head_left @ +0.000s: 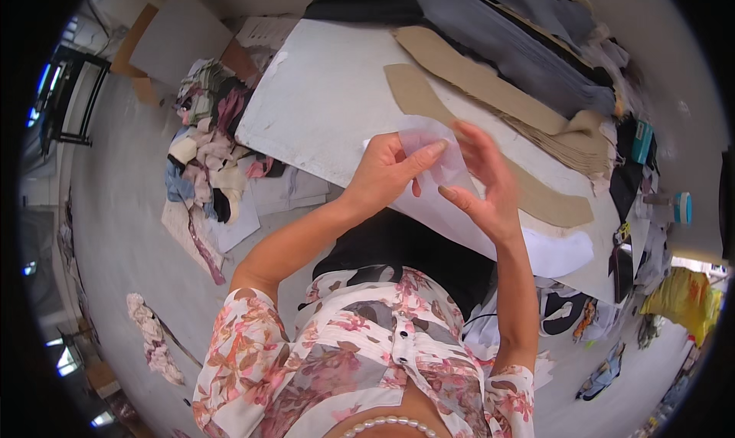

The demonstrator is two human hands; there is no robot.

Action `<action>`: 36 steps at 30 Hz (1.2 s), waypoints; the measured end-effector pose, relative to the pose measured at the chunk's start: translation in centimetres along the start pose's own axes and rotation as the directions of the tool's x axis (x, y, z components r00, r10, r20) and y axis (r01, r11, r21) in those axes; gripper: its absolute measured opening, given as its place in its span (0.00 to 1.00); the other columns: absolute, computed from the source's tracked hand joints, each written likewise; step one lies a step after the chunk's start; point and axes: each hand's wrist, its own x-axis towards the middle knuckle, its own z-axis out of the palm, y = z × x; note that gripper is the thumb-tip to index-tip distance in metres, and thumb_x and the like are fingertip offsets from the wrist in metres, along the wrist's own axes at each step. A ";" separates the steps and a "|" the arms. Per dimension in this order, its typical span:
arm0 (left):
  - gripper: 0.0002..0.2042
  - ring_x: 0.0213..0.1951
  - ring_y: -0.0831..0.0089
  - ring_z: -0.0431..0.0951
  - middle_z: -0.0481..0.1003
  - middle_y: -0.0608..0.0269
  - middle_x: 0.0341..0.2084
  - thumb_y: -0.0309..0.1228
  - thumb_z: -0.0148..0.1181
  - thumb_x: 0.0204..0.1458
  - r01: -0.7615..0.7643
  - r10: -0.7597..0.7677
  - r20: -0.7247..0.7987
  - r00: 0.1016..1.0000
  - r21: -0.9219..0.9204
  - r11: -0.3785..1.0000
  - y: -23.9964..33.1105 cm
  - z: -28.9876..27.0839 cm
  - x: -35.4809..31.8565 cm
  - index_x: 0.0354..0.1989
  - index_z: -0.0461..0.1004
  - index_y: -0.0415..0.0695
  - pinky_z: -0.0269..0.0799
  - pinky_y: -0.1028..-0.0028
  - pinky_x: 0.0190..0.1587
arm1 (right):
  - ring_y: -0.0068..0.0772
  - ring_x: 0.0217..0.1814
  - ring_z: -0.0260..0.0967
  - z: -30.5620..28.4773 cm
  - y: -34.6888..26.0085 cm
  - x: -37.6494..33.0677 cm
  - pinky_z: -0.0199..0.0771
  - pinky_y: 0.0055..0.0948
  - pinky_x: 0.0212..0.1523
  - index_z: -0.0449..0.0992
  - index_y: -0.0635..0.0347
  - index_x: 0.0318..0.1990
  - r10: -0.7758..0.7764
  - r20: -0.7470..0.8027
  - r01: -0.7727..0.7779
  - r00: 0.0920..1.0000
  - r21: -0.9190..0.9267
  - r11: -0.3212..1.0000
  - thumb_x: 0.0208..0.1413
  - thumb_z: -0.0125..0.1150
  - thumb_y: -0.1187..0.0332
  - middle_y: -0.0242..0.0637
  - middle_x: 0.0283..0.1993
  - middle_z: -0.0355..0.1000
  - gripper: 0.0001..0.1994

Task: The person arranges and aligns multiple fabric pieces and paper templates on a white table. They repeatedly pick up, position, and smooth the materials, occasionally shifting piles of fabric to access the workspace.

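In the upper centre of the frame I see the white counter [321,101], with long tan pattern pieces [490,86] and grey cloth [521,47] lying on its upper right part. A pile of fabric scraps [210,147] is on the floor at the left. In the centre, my left hand [383,174] and right hand [482,181] hold a thin translucent white piece [432,143] just above the counter, the fingers of both pinched on it.

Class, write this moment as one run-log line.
left hand: pinches sheer white sheet | right hand: holds same sheet | below: white table, tan pattern pieces
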 end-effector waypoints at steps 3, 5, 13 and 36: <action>0.16 0.29 0.77 0.78 0.80 0.59 0.34 0.34 0.52 0.63 -0.082 0.081 -0.020 0.997 -0.042 0.996 0.2 1.1 1.8 0.51 0.75 0.36 0.71 0.78 0.25 | 0.25 0.47 0.70 -2.6 1.3 -1.5 0.72 0.26 0.45 0.63 0.57 0.65 0.253 0.168 -0.290 0.953 0.255 0.922 0.45 0.71 0.70 0.35 0.46 0.72 0.37; 0.16 0.30 0.76 0.79 0.80 0.57 0.34 0.33 0.50 0.64 -0.109 0.108 -0.045 0.993 -0.024 0.994 0.1 1.1 2.7 0.54 0.73 0.36 0.71 0.78 0.25 | 0.18 0.35 0.68 -6.8 -0.3 -3.0 0.69 0.20 0.33 0.64 0.57 0.64 0.508 0.212 -0.537 0.835 0.113 0.836 0.44 0.70 0.71 0.30 0.37 0.72 0.35; 0.09 0.27 0.79 0.78 0.80 0.60 0.28 0.30 0.58 0.58 0.011 -0.003 0.095 0.995 -0.074 0.997 -2.5 5.3 6.3 0.41 0.77 0.37 0.68 0.80 0.20 | 0.14 0.26 0.65 -21.3 -7.9 -11.8 0.64 0.14 0.29 0.72 0.62 0.55 0.597 -0.321 -0.675 0.735 -0.264 0.689 0.39 0.64 0.77 0.26 0.25 0.70 0.28; 0.09 0.24 0.81 0.72 0.78 0.68 0.22 0.35 0.67 0.49 0.132 0.228 -0.340 0.912 0.771 0.623 -2.9 -8.3 12.0 0.31 0.81 0.42 0.68 0.79 0.30 | 0.15 0.26 0.58 -10.4 1.3 -3.7 0.58 0.17 0.29 0.72 0.61 0.46 0.514 -0.235 -0.565 0.825 -0.296 0.771 0.44 0.66 0.80 0.26 0.21 0.63 0.18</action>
